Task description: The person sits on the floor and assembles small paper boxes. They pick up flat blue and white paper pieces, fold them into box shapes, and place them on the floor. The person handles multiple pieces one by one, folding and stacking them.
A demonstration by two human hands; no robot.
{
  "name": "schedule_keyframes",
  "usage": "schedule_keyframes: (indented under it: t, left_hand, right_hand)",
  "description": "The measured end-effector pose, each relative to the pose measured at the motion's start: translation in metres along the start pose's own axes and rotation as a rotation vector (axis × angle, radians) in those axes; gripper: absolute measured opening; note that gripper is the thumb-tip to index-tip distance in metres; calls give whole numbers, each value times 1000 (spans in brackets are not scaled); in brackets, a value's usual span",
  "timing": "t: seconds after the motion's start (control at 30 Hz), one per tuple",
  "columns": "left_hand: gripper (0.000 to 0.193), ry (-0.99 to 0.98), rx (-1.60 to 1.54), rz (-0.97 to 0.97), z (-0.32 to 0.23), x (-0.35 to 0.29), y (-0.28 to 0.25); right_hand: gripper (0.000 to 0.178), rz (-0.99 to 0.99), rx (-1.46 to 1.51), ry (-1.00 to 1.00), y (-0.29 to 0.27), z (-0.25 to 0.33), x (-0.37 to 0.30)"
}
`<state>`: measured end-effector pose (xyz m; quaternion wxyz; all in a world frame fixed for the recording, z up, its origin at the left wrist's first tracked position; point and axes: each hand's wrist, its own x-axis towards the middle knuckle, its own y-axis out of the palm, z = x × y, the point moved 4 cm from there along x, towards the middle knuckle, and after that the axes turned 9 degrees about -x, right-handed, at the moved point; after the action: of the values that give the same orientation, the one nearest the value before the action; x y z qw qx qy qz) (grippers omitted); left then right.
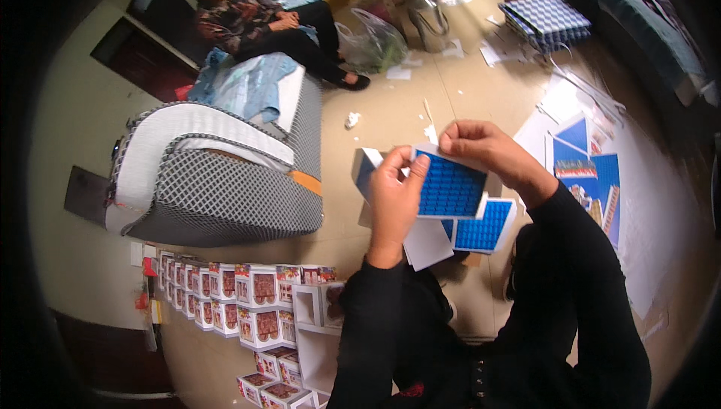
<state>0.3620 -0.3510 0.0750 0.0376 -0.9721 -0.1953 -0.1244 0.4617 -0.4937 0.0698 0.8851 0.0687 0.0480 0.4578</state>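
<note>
In front of me I hold up a blue cardboard piece printed with a tile-like pattern and edged in white. My left hand grips its left side, thumb across the front. At its upper edge, the fingers of my right hand are pinched on the white margin. Just below lies a second blue patterned card, beside a plain white card. Behind my left hand, part of a folded blue-and-white card shows; the hand hides the rest.
Rows of small white house-like boxes stand at lower left. A grey-and-white patterned sofa is on the left, with a seated person beyond. Printed cutouts lie on white sheets at right. A metal kettle and checked box stand farther back.
</note>
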Motion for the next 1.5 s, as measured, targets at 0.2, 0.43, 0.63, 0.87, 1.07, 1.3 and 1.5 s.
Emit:
schedule_keyframes:
  t: [0.2,0.43,0.63,0.87,1.07,1.3,1.5]
  left_hand:
    - [18,40,8,-38,-10,-6,9]
    - [15,102,-11,-67,-8,-8,10]
    - [15,120,-54,-37,-16,-10,6]
    - [22,22,-184,116,-24,-5,5]
    - [12,67,-188,17,-16,-2,-3]
    - [12,150,-245,-178,-16,0,-17]
    - [13,190,-243,-246,-20,-4,-14]
  right_hand:
    - [14,71,96,108,1,-8,2]
    - [11,98,304,178,8,-10,1]
    - [12,141,425,232,15,-15,1]
    - [11,203,579,277,22,-19,1]
    - [15,52,357,103,22,-21,7]
    - [19,-416,-585,-550,38,15,-9]
    - [15,-500,-786,-596,39,28,-16]
